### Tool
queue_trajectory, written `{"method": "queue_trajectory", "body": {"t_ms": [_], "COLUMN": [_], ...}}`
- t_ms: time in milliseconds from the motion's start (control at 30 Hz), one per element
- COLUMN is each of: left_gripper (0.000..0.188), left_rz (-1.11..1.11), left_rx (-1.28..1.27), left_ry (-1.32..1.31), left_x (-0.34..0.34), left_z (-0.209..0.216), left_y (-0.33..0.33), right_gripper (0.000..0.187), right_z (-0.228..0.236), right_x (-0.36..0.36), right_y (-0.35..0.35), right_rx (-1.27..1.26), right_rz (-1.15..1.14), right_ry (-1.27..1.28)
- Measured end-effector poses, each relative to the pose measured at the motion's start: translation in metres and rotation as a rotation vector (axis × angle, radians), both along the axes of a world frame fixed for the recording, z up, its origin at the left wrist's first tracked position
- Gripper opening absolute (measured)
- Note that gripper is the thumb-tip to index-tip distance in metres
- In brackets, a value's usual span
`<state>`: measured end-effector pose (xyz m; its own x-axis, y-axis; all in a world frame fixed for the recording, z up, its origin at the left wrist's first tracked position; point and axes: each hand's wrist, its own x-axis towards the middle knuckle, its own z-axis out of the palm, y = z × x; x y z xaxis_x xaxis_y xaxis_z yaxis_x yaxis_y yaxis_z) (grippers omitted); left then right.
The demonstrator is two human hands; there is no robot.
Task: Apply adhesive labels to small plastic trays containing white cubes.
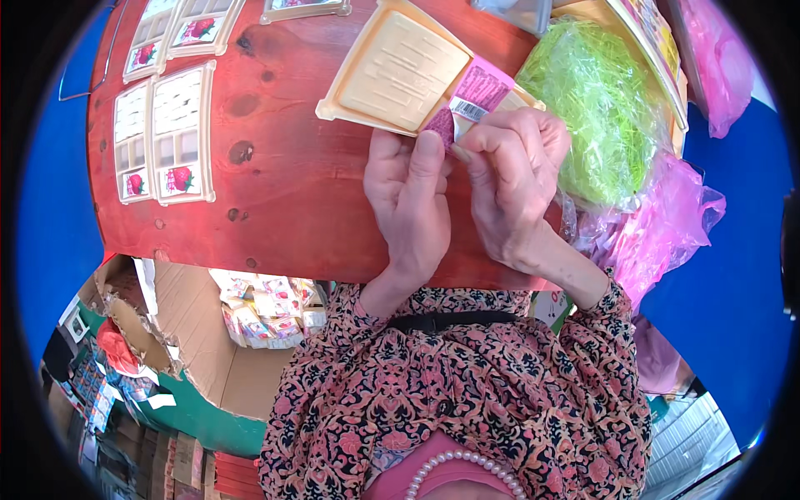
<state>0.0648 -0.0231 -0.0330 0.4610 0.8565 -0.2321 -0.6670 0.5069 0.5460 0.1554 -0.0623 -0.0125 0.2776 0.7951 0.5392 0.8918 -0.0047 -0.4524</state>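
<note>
My left hand (pixel 410 196) and my right hand (pixel 512 179) meet over a red wooden table (pixel 275 167). Both pinch a pink printed label (pixel 475 98) at the near corner of a cream plastic tray (pixel 396 71). My left thumb presses the label's dark lower end, and my right fingers curl around its edge. The tray lies flat, tilted diagonally, just beyond my fingertips.
Several white packs with strawberry pictures (pixel 162 133) lie at the table's left and far edge. A bag of green shredded filler (pixel 600 108) and pink plastic bags (pixel 667 233) sit at the right. An open cardboard box (pixel 217 333) with small packs stands below the table's left.
</note>
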Motion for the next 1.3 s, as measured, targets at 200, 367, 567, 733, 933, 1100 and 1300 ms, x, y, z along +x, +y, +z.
{"method": "queue_trajectory", "body": {"t_ms": [200,367,567,733,933,1100,1300], "left_gripper": [0.026,0.020,0.019,0.020,0.021,0.022,0.030], "left_rz": [-0.028,-0.014,-0.099,-0.074,-0.102,-0.081,-0.027], "left_rx": [-0.017,-0.051,-0.146,-0.165,-0.147,-0.095,0.079], "left_ry": [0.029,0.075,0.033,0.036,0.056,0.049,0.105], "left_x": [0.001,0.001,0.000,0.001,0.000,0.002,-0.001], "left_z": [0.000,0.003,-0.002,-0.005,0.001,-0.001,-0.007], "left_y": [0.001,0.003,0.003,0.006,0.005,0.002,-0.001], "right_gripper": [0.015,0.015,0.015,0.011,0.020,0.021,0.019], "right_z": [0.005,0.011,0.013,0.019,0.030,0.034,0.033], "right_x": [-0.001,-0.003,-0.002,-0.009,0.018,0.011,0.009], "right_y": [-0.003,-0.006,-0.012,-0.014,-0.013,-0.005,0.001], "right_rx": [-0.041,-0.088,-0.109,-0.190,-0.315,-0.270,-0.302], "right_rz": [-0.002,0.027,0.012,0.032,0.106,-0.007,0.002], "right_ry": [-0.012,0.051,0.116,-0.006,0.009,0.074,0.060]}}
